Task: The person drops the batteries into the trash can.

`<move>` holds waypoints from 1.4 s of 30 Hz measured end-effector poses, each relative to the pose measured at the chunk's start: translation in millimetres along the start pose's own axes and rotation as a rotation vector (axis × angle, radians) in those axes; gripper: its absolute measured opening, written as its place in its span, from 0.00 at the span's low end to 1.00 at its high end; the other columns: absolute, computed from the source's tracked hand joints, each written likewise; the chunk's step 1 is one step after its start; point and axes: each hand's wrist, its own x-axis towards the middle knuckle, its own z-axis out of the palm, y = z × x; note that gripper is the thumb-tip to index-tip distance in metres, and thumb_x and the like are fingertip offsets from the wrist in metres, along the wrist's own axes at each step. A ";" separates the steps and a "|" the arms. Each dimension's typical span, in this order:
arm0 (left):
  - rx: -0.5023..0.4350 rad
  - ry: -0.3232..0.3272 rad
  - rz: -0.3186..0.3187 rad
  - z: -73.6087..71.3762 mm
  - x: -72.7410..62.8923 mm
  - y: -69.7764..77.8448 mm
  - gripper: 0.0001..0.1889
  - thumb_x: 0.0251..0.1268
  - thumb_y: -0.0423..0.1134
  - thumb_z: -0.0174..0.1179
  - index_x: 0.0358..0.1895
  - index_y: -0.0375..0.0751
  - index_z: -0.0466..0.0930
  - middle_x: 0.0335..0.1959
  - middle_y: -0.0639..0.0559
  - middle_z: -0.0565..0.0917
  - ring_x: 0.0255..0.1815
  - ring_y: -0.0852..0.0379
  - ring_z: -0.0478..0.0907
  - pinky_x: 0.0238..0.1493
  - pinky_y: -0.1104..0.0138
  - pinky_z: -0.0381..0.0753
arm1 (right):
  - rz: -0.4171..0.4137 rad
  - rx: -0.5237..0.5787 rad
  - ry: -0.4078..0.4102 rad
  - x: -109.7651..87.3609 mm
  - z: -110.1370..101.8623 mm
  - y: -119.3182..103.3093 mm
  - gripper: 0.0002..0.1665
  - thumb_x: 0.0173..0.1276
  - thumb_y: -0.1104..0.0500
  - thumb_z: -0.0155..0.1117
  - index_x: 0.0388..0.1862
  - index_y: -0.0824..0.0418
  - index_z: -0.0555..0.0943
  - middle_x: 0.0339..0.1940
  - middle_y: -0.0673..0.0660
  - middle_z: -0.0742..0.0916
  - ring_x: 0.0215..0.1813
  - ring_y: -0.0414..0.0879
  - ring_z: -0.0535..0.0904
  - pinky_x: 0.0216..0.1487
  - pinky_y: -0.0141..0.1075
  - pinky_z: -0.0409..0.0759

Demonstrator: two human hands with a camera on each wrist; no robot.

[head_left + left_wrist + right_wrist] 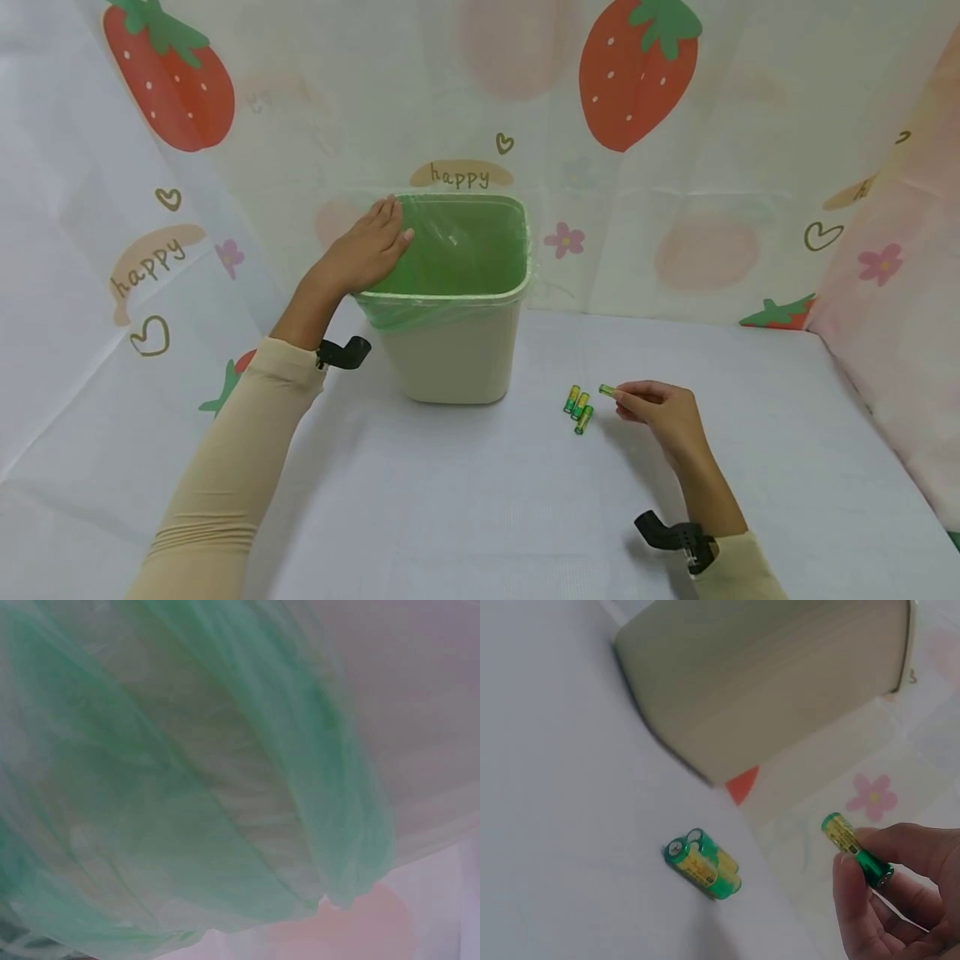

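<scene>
In the head view a pale trash bin (450, 358) stands upright, lined with a thin green plastic bag (465, 250) folded over its rim. My left hand (369, 250) rests over the bin's left rim, its fingers fairly straight; the left wrist view shows only the bag's folds (225, 787) on the bin's outside. Between thumb and fingers my right hand (662, 417) pinches a green and yellow battery (855, 849), lifted off the table. Left of that hand, three similar batteries (580, 407) lie close together on the white table.
The white cloth table (450, 508) runs up to a backdrop (360, 108) printed with strawberries, hearts and flowers, just behind the bin. A pinkish side curtain (900, 333) borders the right. Black wrist cameras (345, 353) are strapped to both forearms.
</scene>
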 end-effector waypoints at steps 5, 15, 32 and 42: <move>-0.003 0.004 0.000 -0.2 0.6 1.9 0.36 0.87 0.52 0.26 0.80 0.27 0.30 0.82 0.36 0.30 0.83 0.43 0.25 0.81 0.51 0.32 | -0.034 0.013 -0.020 -5.7 2.0 -7.5 0.22 0.68 0.57 0.74 0.50 0.75 0.84 0.42 0.63 0.89 0.39 0.49 0.87 0.45 0.35 0.87; -0.006 -0.005 0.005 0.7 -0.4 3.6 0.36 0.87 0.51 0.27 0.80 0.26 0.30 0.82 0.34 0.30 0.83 0.42 0.25 0.81 0.51 0.31 | -0.119 -0.043 -0.021 -11.9 4.6 -29.5 0.21 0.69 0.54 0.74 0.49 0.70 0.85 0.36 0.55 0.88 0.34 0.49 0.84 0.40 0.36 0.87; 0.012 -0.006 -0.005 -2.3 -1.3 2.8 0.37 0.87 0.53 0.25 0.80 0.27 0.29 0.82 0.35 0.29 0.83 0.43 0.24 0.81 0.52 0.31 | -0.271 -0.116 -0.085 -11.2 5.5 -89.3 0.21 0.69 0.49 0.73 0.47 0.66 0.86 0.35 0.57 0.88 0.32 0.47 0.84 0.41 0.35 0.85; 0.008 -0.013 -0.005 -2.4 -1.0 2.7 0.36 0.87 0.51 0.27 0.80 0.27 0.29 0.82 0.35 0.29 0.83 0.42 0.25 0.81 0.52 0.31 | -0.312 -0.093 -0.123 -4.4 11.5 -120.9 0.18 0.69 0.51 0.73 0.47 0.66 0.86 0.36 0.55 0.88 0.32 0.47 0.85 0.43 0.34 0.85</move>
